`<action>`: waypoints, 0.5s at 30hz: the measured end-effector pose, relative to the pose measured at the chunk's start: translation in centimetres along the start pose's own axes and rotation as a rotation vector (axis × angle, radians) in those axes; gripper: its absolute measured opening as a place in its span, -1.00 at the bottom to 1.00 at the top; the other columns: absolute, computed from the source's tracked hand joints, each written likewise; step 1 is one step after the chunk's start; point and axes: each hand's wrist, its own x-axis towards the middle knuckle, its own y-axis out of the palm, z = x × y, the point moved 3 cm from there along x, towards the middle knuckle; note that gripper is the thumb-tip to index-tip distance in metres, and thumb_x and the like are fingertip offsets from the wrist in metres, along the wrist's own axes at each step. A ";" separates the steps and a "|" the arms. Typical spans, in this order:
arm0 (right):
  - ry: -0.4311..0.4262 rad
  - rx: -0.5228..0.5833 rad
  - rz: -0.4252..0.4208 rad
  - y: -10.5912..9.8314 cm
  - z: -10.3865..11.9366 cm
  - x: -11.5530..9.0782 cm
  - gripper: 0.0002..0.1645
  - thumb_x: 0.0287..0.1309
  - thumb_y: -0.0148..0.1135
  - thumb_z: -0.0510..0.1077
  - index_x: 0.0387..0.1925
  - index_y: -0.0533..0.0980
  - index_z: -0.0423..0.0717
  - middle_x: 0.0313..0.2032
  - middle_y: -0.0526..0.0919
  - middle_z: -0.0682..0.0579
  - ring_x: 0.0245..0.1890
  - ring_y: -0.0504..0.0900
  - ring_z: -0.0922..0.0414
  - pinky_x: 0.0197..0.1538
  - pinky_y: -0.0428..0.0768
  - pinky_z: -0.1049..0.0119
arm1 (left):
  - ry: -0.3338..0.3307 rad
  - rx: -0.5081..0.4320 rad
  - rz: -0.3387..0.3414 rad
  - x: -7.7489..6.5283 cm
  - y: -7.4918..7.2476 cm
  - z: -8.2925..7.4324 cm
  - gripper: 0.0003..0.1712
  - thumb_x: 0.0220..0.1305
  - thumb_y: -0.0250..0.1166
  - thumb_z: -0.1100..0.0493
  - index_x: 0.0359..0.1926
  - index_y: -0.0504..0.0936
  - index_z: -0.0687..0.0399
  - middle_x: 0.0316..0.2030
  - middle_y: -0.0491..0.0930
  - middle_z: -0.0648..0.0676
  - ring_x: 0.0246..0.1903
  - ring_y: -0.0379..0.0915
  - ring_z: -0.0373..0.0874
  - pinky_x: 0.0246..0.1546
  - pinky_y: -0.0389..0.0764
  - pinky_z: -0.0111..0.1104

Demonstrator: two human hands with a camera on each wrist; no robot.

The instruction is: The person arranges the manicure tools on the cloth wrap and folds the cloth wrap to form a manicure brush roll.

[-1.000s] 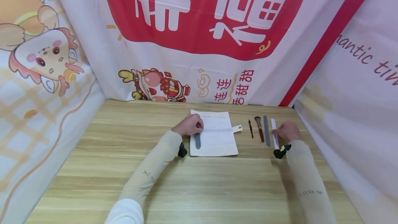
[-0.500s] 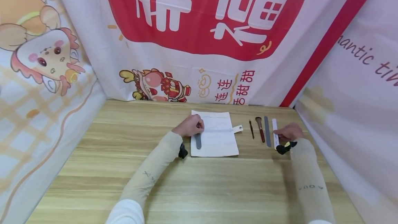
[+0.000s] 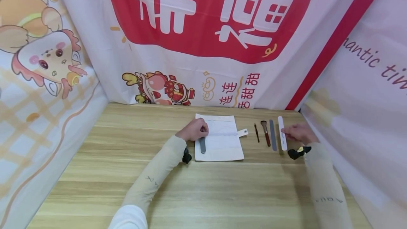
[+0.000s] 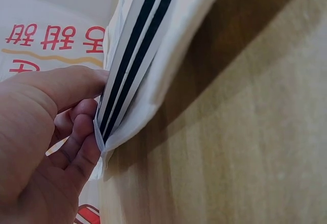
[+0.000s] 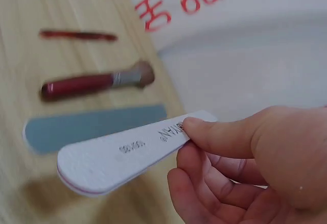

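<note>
While your left hand (image 3: pixel 193 129) pins down one side of the white pouch (image 3: pixel 224 147), your right hand (image 3: pixel 299 133) has the white nail file (image 3: pixel 283 142) up off the tabletop (image 3: pixel 216 190). That right grip is a pinch: thumb on top of the file, fingers curled underneath, roughly mid-length going by the head view. You can see some dark printing along its upper face from the right wrist camera, and the rounded end points away from your hand.

Your left grip is narrow too, thumb and fingers pinching the pouch near its left edge. Just below that hand a gray file (image 3: pixel 202 146) shows, lying lengthwise on the pouch, its upper part hidden by your fingers. In the left wrist view you get a strip with dark lengthwise stripes (image 4: pixel 135 55) sitting against the white material right by your thumb; can't tell if that's the gray file's edge or something else.

The pouch lies opened out flat, with its little snap strap (image 3: pixel 243 132) sticking out on the right. Between that strap and your right hand you've got a neat row on the wood: a thin brown tool (image 3: pixel 257 133), then a brush (image 3: pixel 266 133) with a reddish handle, then a second gray file (image 3: pixel 273 135) just beside the white one.
</note>
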 end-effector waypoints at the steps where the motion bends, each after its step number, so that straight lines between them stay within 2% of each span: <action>1: -0.030 -0.018 -0.002 0.2 0.5 -0.1 -0.57 0.48 0.28 0.04 -0.05 0.59 -0.31 -0.36 0.67 0.16 -0.30 0.64 0.26 -0.10 0.73 0.35 | -0.003 -0.001 0.003 -0.1 0.0 0.1 -0.88 0.42 0.38 0.24 -0.30 0.76 -0.02 -0.22 0.56 0.01 -0.19 0.44 -0.13 -0.11 0.53 -0.32; 3: -0.072 -0.036 -0.006 0.8 1.8 -0.4 -0.46 0.48 0.29 0.05 0.11 0.54 -0.39 -0.29 0.70 0.13 -0.25 0.68 0.25 -0.04 0.74 0.32 | -0.002 -0.001 0.006 -0.1 0.0 0.1 -0.88 0.42 0.38 0.24 -0.31 0.76 -0.02 -0.23 0.56 0.02 -0.18 0.44 -0.13 -0.11 0.52 -0.32; 7: -0.135 -0.034 -0.011 2.5 4.7 -0.5 -0.36 0.45 0.33 0.00 0.25 0.48 -0.45 -0.14 0.75 0.00 -0.19 0.73 0.24 0.04 0.76 0.28 | 0.008 0.015 0.005 -0.2 -0.1 0.0 -0.88 0.42 0.38 0.23 -0.31 0.76 -0.01 -0.23 0.56 0.02 -0.18 0.43 -0.13 -0.10 0.52 -0.32; 12: -0.088 -0.067 -0.040 5.4 8.3 0.1 -0.33 0.43 0.35 0.06 0.31 0.50 -0.35 0.03 0.74 -0.11 -0.05 0.74 0.10 0.21 0.71 0.12 | 0.015 0.030 0.002 -0.2 -0.2 -0.2 -0.88 0.43 0.37 0.24 -0.30 0.76 0.01 -0.22 0.57 0.02 -0.18 0.43 -0.14 -0.10 0.52 -0.31; 15: -0.073 -0.060 -0.049 7.5 10.2 0.8 -0.39 0.43 0.34 0.04 0.29 0.53 -0.31 0.02 0.72 -0.13 0.01 0.73 0.01 0.24 0.69 0.08 | 0.011 0.031 0.011 -0.1 -0.1 -0.2 -0.88 0.44 0.36 0.23 -0.29 0.76 0.00 -0.22 0.57 0.01 -0.17 0.43 -0.14 -0.09 0.52 -0.32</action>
